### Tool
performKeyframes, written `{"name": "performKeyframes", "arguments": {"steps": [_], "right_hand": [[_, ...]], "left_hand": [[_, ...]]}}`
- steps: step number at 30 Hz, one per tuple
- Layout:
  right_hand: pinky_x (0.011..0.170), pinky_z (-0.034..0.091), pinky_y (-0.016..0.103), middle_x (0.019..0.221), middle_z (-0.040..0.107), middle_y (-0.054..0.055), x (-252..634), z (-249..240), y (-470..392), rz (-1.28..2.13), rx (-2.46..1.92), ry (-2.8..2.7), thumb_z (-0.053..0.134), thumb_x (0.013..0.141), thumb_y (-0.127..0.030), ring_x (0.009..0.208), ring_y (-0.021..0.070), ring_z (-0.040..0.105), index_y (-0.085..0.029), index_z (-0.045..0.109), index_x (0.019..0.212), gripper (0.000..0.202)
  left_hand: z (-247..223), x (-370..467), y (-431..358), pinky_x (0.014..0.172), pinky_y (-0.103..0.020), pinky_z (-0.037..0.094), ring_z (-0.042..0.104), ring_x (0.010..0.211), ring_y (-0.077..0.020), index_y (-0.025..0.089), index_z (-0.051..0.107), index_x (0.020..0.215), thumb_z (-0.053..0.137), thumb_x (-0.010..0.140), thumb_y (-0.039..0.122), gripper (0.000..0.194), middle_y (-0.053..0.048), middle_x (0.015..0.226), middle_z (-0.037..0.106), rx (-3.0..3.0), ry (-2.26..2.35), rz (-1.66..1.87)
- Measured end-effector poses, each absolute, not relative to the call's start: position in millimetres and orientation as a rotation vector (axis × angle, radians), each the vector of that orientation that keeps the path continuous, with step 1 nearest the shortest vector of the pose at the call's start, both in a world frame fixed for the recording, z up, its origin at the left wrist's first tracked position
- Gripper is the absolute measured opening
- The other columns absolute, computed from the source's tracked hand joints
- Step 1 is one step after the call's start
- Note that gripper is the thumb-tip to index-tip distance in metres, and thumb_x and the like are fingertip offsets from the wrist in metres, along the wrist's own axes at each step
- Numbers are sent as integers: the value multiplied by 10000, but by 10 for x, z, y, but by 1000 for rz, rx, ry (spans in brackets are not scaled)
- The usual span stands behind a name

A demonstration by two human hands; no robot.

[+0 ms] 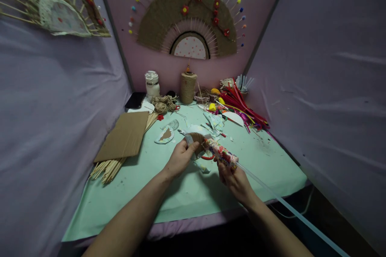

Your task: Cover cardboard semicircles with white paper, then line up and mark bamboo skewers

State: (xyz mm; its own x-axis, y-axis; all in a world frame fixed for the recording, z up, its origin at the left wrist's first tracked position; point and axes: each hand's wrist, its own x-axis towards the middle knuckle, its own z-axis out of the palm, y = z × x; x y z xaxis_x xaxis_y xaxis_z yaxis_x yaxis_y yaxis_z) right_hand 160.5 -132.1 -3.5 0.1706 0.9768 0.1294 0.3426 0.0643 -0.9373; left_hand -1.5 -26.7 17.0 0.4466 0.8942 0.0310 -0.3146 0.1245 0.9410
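Near the middle of the table, my left hand (181,156) pinches a small brown cardboard piece (197,139) with pale fabric along its edge, thumb on top. My right hand (233,178) is wrapped round a glue gun (221,153) covered in floral pattern; its tip points left and is at the cardboard's right side. Whether the tip touches the cardboard is too small to tell. A long translucent glue stick (280,200) sticks out of the gun's back toward the lower right. Red scissor-like handles (208,157) show beneath the gun, partly hidden.
Left on the green table (120,204) lies a cardboard sheet (123,136) over wooden sticks (110,168). Behind stand a jar (152,84) and twine spool (187,88). Red pipe cleaners (241,106) lie back right. A decorated fan (163,16) hangs on the back wall.
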Motion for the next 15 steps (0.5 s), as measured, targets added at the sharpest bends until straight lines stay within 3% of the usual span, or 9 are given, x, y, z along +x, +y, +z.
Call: {"name": "performKeyframes", "arguments": {"steps": [8,15], "right_hand": [[431,339,264,529,418,-43,1585,-13,-1343,823,-1481,-1334,442,868,-643,459,132,383,-179,575,1023,507],[430,340,263,527,436,-39,1595,-29,-1343,816,-1486,-1348,436,877,-628,455,134,389,-187,574,1026,485]], "left_hand": [[92,-30,-247,935,-300,463,634,1037,-225,159,688,1045,688,752,501,450,-102,1102,708,1129,657,979],[56,-27,-229,906,-306,473,637,994,-217,166,679,1049,650,789,503,427,-74,1043,715,1167,668,1009]]}}
